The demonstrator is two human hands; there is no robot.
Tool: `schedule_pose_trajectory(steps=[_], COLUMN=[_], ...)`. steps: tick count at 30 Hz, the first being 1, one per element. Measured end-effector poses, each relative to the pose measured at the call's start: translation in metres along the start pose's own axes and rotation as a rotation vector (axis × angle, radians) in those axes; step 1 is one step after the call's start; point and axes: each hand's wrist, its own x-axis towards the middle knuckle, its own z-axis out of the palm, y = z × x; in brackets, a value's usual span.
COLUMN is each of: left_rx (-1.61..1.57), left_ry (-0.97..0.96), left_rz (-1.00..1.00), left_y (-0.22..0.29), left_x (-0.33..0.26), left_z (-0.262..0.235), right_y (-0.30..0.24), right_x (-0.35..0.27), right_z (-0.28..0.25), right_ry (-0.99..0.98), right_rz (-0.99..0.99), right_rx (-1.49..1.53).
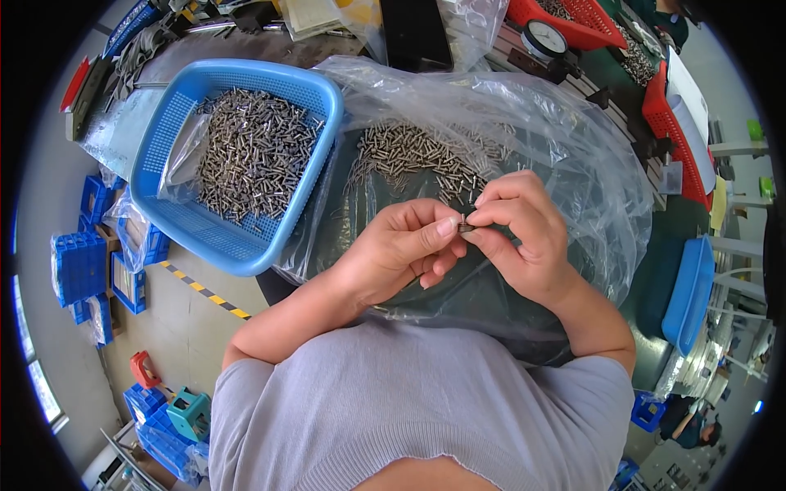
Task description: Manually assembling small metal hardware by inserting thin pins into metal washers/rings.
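Note:
Between the fingertips of both hands is a small dark round metal piece (464, 227), with what looks like a thin pin standing up from it; the fingers partly cover it. My left hand (401, 243) pinches it from the left with thumb and forefinger, the other fingers curled below. From the right, my right hand (528, 233) grips it between thumb and fingertips. Just beyond the hands, a loose heap of small metal pins (409, 153) lies on clear plastic sheeting (565, 131). More pins (258, 151) fill much of a blue plastic basket (225, 255) at the left.
A dial gauge (546, 38) stands at the far right beside a red basket (602, 24). A dark flat device (415, 34) lies at the back. Blue crates (79, 266) are stacked on the floor at left; a blue tray (688, 295) is at right.

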Motion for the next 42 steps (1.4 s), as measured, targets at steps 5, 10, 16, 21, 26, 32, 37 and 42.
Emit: schedule_pose_trajectory(steps=[5, 10, 16, 21, 26, 32, 37, 42], left_rx=[-0.087, -0.149, -0.153, -0.16, -0.176, -0.15, -0.113, -0.14], left_ry=[0.009, -0.017, -0.017, -0.033, -0.049, -0.047, -0.058, -0.082], left_rz=[0.073, 0.094, 0.091, 0.088, 0.08, 0.066, 0.024, 0.004], left_y=[-0.002, 0.001, 0.002, 0.001, 0.0, 0.0, 0.0, 0.003], left_x=[0.001, 0.003, 0.003, 0.003, 0.002, 0.001, 0.002, 0.001], left_z=[-0.001, -0.005, -0.003, -0.005, -0.007, -0.005, -0.004, -0.002], right_y=[-0.001, 0.012, 0.016, 0.016, 0.011, -0.004, 0.0, -0.001], right_x=[0.004, 0.002, -0.001, -0.003, -0.003, -0.001, -0.003, -0.003], right_z=[-0.009, -0.018, -0.007, -0.002, -0.002, -0.009, -0.003, -0.004], right_ry=[-0.066, -0.082, -0.245, -0.244, -0.265, -0.08, -0.077, -0.113], right_rz=[0.018, 0.179, 0.143, 0.144, 0.117, 0.502, 0.363, 0.352], right_rx=[0.066, -0.137, -0.35, -0.423, -0.504, 0.337, 0.423, 0.416])
